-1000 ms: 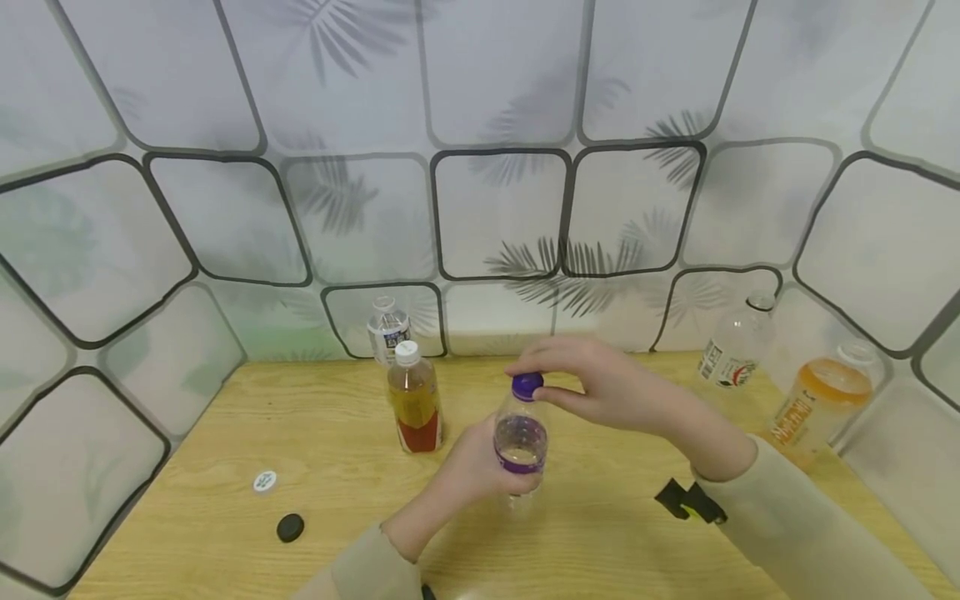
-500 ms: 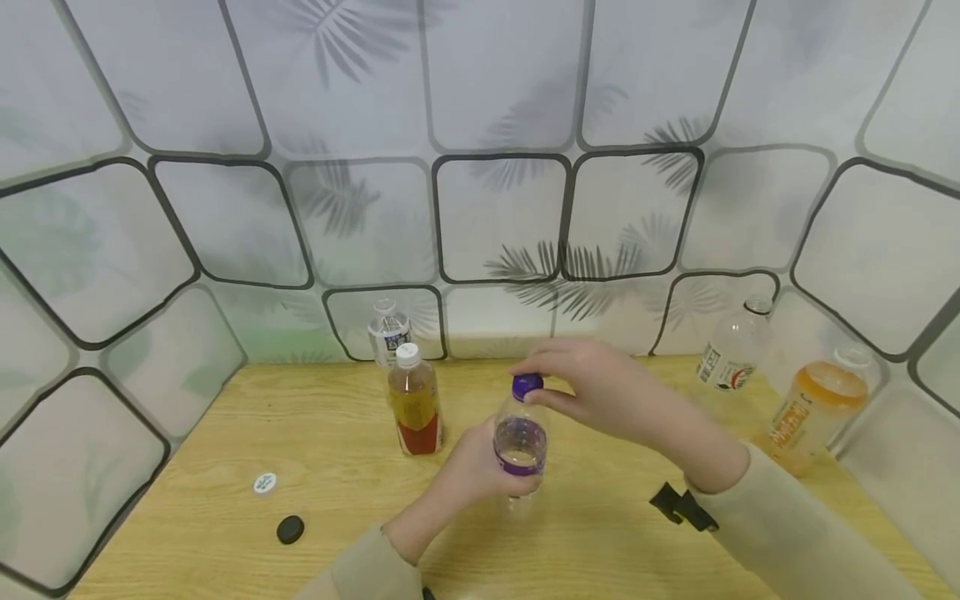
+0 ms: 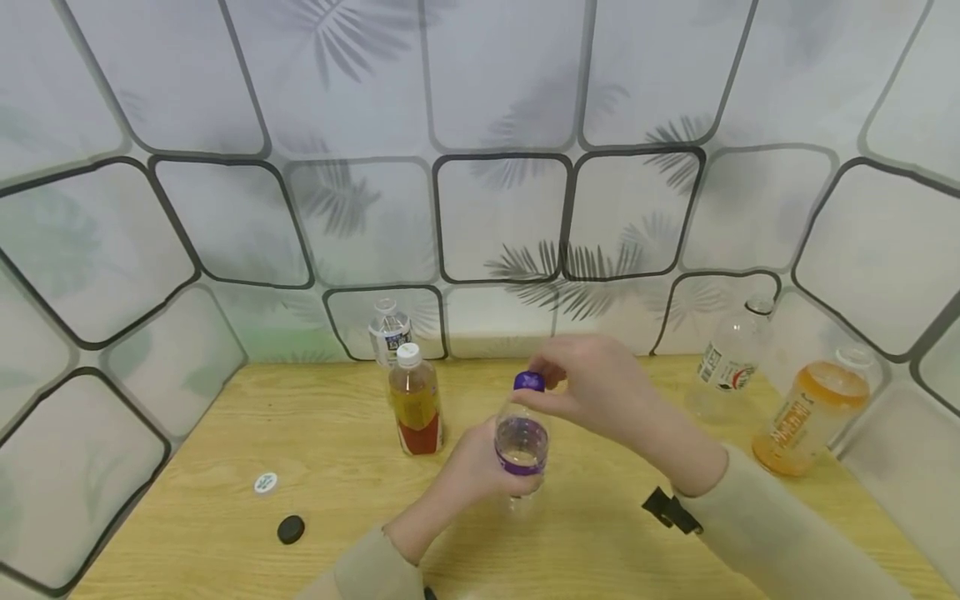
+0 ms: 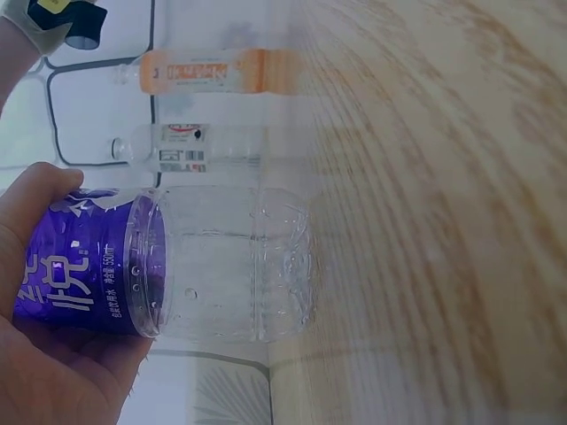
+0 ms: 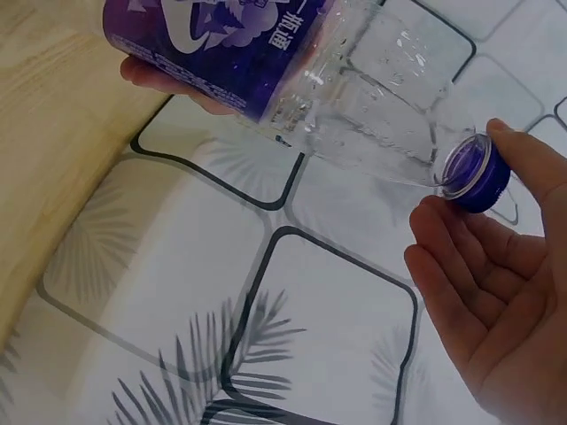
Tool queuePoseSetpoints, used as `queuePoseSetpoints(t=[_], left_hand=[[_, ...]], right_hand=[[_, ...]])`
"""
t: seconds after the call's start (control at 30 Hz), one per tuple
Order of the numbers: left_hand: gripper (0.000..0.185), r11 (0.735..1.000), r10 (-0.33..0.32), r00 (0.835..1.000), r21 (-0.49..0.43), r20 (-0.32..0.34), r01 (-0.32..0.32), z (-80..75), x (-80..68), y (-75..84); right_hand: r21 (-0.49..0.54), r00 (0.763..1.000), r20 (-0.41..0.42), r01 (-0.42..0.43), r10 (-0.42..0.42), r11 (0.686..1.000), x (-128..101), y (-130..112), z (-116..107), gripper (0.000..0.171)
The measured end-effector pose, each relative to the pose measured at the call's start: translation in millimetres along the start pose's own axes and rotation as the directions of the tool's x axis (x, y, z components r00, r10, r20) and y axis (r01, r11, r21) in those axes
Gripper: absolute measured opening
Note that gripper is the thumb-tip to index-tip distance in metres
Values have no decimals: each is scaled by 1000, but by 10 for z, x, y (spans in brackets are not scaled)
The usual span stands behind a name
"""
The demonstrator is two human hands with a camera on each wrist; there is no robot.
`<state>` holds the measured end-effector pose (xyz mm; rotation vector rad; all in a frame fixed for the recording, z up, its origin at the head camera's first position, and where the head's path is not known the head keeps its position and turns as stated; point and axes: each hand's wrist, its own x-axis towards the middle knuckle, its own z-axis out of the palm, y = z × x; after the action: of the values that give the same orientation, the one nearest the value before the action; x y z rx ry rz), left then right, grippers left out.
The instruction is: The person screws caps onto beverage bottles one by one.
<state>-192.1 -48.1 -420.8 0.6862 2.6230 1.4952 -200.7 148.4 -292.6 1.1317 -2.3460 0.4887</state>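
My left hand (image 3: 476, 467) grips a clear plastic water bottle (image 3: 521, 443) round its purple label (image 4: 80, 266). The bottle stands upright, its base (image 4: 288, 261) right at the wooden tabletop in the left wrist view. At the neck, my right hand (image 3: 600, 387) pinches the purple cap (image 5: 485, 181) between thumb and fingertips, the other fingers spread loosely below it in the right wrist view. The cap sits on the bottle's mouth. Just left of the bottle is a bottle with a white cap and a yellow and red label (image 3: 417, 412).
Behind the white-capped bottle stands a clear uncapped bottle (image 3: 390, 333). At the right are a clear bottle with a white label (image 3: 727, 362) and an orange-tinted bottle (image 3: 813, 408). A white cap (image 3: 266, 483) and a black cap (image 3: 291, 528) lie on the table (image 3: 202, 542) at left.
My right hand has turned round the purple cap, its wrist dropping lower and leftward and its fingers shifting to the cap's right side. My left hand and the bottle hold still.
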Motion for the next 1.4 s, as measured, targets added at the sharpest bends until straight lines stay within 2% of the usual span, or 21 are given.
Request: queuePoseSetpoints(t=[0.07, 0.13, 0.2, 0.27, 0.33, 0.37, 0.43, 0.57, 0.63, 0.7, 0.8, 0.87, 1.07, 1.23, 1.4], left_hand=[[82, 1000, 11, 1000, 5, -3, -11, 1, 3, 5], [80, 1000, 20, 1000, 13, -8, -20, 3, 5, 9], [77, 999, 29, 1000, 19, -11, -29, 5, 6, 9], [74, 999, 30, 999, 29, -12, -29, 8, 4, 3], [71, 999, 30, 999, 34, -12, -30, 11, 2, -2], [69, 999, 33, 999, 37, -14, -32, 11, 0, -3], [67, 999, 33, 999, 35, -16, -33, 15, -5, -6], [68, 999, 34, 999, 32, -22, -33, 24, -13, -15], [71, 999, 34, 999, 37, -24, -33, 27, -16, -18], [75, 998, 37, 999, 43, -24, -36, 27, -19, -18], [79, 999, 35, 999, 39, -23, -34, 25, -22, -14], [80, 999, 31, 999, 32, -21, -30, 23, -23, -7], [84, 999, 32, 999, 19, -15, -32, 15, -21, 11], [83, 999, 40, 999, 27, -22, -39, 13, -14, 13], [84, 999, 31, 999, 25, -23, -31, 21, -14, -1]], right_hand=[[138, 1000, 18, -1, -1, 990, -14, 64, 31, 20], [311, 998, 54, 16, -34, 950, -25, 139, 74, 18], [484, 992, 104, 13, -72, 875, -36, 207, 115, 22], [631, 982, 157, -16, -108, 775, -49, 266, 155, 28], [730, 972, 197, -59, -127, 681, -59, 312, 189, 30], [755, 970, 205, -71, -131, 652, -61, 330, 205, 30], [785, 969, 206, -81, -135, 614, -70, 356, 236, 30], [802, 980, 172, -78, -103, 592, -96, 365, 298, 29], [825, 983, 182, -130, -40, 550, -120, 345, 322, 30], [841, 976, 207, -211, 64, 498, -143, 306, 340, 33], [848, 945, 231, -312, 232, 428, -166, 228, 366, 37], [836, 920, 224, -352, 323, 422, -172, 171, 383, 36], [802, 880, 141, -370, 453, 469, -196, 23, 414, 31], [811, 872, 85, -341, 482, 475, -206, -45, 419, 29], [818, 872, 68, -327, 485, 474, -216, -70, 432, 28]])
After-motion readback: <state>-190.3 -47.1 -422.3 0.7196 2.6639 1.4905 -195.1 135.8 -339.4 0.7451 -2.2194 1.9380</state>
